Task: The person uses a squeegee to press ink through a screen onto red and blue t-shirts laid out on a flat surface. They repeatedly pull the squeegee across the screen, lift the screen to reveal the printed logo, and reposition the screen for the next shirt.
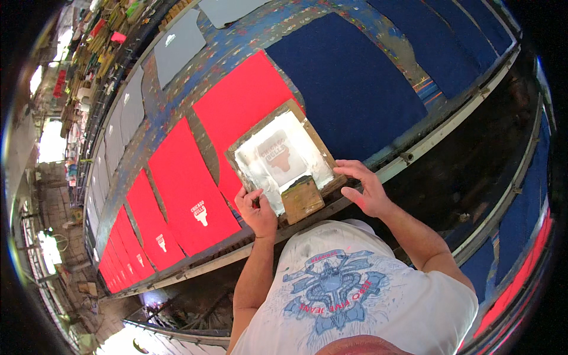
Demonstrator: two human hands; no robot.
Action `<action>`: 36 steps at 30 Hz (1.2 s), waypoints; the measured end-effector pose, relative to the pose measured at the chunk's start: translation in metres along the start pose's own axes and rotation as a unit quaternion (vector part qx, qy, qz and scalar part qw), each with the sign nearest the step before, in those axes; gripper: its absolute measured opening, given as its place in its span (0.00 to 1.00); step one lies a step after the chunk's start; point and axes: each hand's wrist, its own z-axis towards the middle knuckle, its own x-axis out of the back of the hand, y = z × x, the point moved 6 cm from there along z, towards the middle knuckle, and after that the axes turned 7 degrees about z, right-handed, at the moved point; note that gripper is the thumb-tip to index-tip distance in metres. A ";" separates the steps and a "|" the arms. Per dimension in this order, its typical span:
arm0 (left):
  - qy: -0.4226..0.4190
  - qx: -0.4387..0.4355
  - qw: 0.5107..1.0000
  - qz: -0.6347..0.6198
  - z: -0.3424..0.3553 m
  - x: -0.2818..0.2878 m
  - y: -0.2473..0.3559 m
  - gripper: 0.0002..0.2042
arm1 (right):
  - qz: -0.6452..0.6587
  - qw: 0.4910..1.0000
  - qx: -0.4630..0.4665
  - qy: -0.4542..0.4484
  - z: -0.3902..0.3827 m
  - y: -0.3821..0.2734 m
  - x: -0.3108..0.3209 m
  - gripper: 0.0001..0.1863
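A wooden screen printing frame [320, 137] lies in front of me, tilted across a red fabric panel [242, 100]. White ink coats its mesh around a reddish-grey stencil design [283, 155]. At its near side a wooden squeegee [303, 204] rests inside, its dark blade edge toward the stencil. My left hand [258, 218] grips the frame's near left edge with curled fingers. On the opposite edge, my right hand [370, 190] holds the corner, fingers on top and thumb spread lower down.
More red panels [186, 183] with small white prints run along the long table to the left. Dark navy panels [349, 83] lie to the right, grey ones [177, 50] along the far side. A metal rail [435, 139] edges the table. Behind me stands another table with navy and red fabric [512, 228].
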 end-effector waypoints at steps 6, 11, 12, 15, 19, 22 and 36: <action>0.006 0.077 0.982 -0.175 0.001 0.001 -0.026 0.10 | -0.032 0.999 -0.016 -0.023 0.000 -0.012 -0.006 0.29; 0.002 0.111 0.970 -0.216 0.006 0.001 -0.033 0.11 | -0.069 0.996 -0.032 -0.052 0.000 -0.020 -0.006 0.30; 0.000 0.099 0.971 -0.218 0.008 0.001 -0.030 0.11 | -0.076 0.994 -0.039 -0.066 0.001 -0.021 -0.005 0.30; 0.003 0.106 0.970 -0.218 0.008 0.002 -0.029 0.11 | -0.077 0.995 -0.016 -0.064 0.003 -0.024 -0.002 0.31; 0.004 0.105 0.972 -0.209 0.010 0.002 -0.026 0.10 | -0.064 0.995 -0.038 -0.062 0.006 -0.025 -0.002 0.31; 0.004 0.110 0.968 -0.224 0.011 0.000 -0.028 0.10 | -0.067 0.995 -0.033 -0.064 0.007 -0.023 -0.003 0.30; 0.008 0.095 0.979 -0.180 0.017 -0.002 -0.033 0.09 | -0.248 0.964 0.096 0.023 0.020 -0.032 -0.020 0.25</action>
